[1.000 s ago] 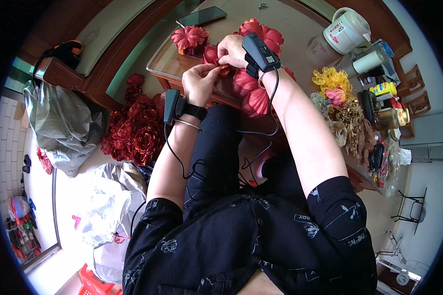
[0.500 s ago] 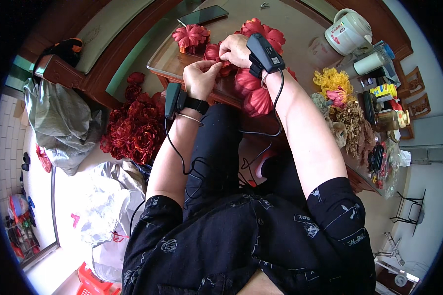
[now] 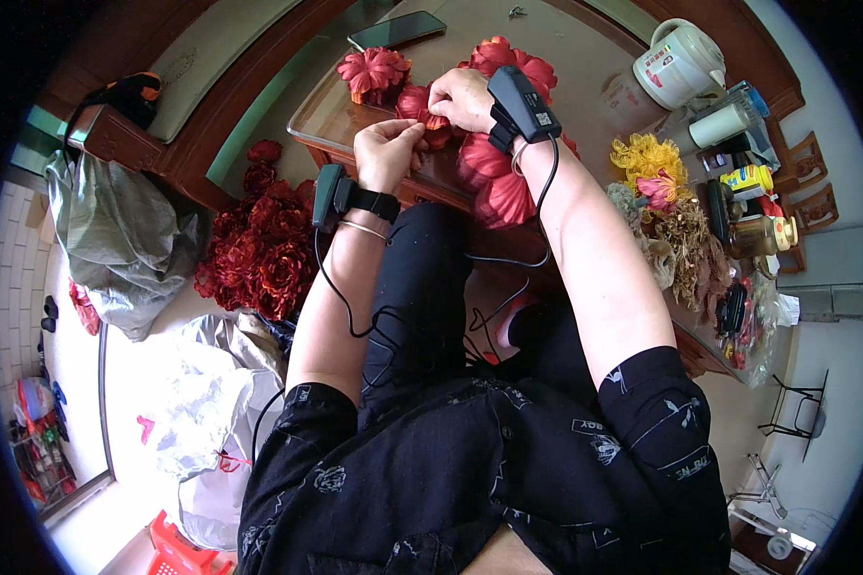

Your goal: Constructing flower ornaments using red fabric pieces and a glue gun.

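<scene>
At the near edge of the table, both of my hands are at a red artificial flower (image 3: 414,100). My right hand (image 3: 464,100) is closed, thumb and fingers pinching the flower's petals from the right. Just left of and below it, my left hand (image 3: 384,157) is closed too, thumb and fingertips pressed together beside the petals; anything between them is too small to make out. Another red flower (image 3: 373,73) lies beyond my left hand. More red flowers lie past my right wrist (image 3: 514,67) and under my right forearm (image 3: 494,180), partly hidden by it.
Dark red artificial flowers (image 3: 264,249) are heaped left of my knee. A black phone (image 3: 397,31) lies at the table's far left. On the right stand a white kettle (image 3: 679,63), yellow flowers (image 3: 648,155), dried stems (image 3: 686,240) and jars (image 3: 759,236). Cables hang from both wrist devices.
My left hand has shifted slightly left and down, its wrist turning a little. My right wrist has tilted slightly, its fingers staying at the flower.
</scene>
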Motion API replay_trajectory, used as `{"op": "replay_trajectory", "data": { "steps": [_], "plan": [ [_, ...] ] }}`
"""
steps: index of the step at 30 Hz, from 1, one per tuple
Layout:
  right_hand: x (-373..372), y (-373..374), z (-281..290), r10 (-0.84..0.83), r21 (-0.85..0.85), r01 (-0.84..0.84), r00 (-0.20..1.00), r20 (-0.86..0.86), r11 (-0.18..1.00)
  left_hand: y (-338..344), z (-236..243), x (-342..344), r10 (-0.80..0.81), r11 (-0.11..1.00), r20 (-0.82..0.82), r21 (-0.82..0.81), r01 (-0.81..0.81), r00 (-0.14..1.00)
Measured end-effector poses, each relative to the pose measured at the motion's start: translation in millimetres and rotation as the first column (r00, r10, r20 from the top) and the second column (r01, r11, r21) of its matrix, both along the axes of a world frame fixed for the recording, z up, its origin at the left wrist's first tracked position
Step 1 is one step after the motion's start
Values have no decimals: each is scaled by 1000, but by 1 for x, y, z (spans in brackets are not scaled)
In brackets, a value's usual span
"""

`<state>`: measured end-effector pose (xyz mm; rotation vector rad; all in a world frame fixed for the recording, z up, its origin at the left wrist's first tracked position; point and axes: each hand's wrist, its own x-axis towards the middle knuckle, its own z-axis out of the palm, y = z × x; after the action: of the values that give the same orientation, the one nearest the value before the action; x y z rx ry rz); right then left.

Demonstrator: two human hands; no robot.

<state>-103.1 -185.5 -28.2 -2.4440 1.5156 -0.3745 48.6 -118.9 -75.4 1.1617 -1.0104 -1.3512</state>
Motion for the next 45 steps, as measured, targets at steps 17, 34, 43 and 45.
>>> {"op": "replay_trajectory", "data": {
  "steps": [17,34,43,45],
  "plan": [
    [-1,7,12,46,32,-47,999,14,998,3,-1,1,1,1000,19,-11,-1,1000],
    [2,9,13,43,54,-42,999,-33,998,1,-6,-2,46,998,8,-51,-46,999],
    [-8,2,14,-202,-106,227,958,206,968,2,-6,-4,63,998,34,-20,-62,997],
    [-9,2,17,-261,-122,305,921,289,944,1,-7,-4,77,997,47,-17,-76,996]
  ]
}}
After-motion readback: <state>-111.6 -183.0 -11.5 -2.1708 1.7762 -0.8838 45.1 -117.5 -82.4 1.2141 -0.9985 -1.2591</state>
